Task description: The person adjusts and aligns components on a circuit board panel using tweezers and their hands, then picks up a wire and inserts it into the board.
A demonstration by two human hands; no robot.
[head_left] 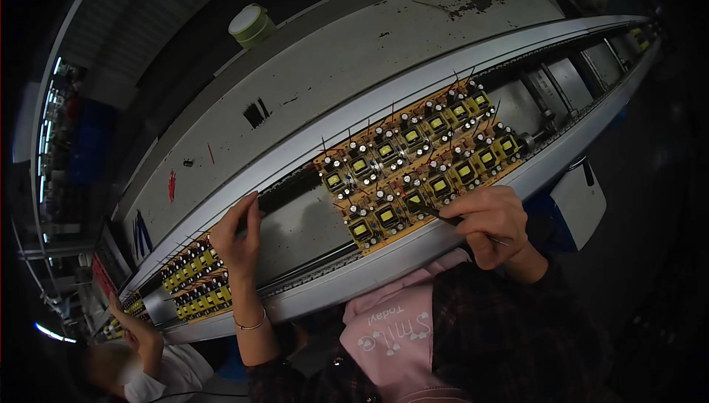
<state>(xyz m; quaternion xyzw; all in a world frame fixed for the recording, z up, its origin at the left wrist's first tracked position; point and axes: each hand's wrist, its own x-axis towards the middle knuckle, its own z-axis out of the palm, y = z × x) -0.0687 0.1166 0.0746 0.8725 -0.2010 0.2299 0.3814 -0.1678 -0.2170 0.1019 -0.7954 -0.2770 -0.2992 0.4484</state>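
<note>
While the right hand (493, 226) holds a thin dark tool (446, 218) in closed grip over the circuit boards (422, 164), the left hand (238, 240) has a half-open, empty grip.

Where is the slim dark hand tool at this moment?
In the head view, the slim dark hand tool is right of centre, held in the right hand, its tip over the near-side row of the larger-looking circuit-board panel.

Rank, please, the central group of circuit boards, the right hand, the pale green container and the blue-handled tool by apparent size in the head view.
Central group of circuit boards
Right hand
Pale green container
Blue-handled tool
Ranked by visible area; the last two look similar in height.
</note>
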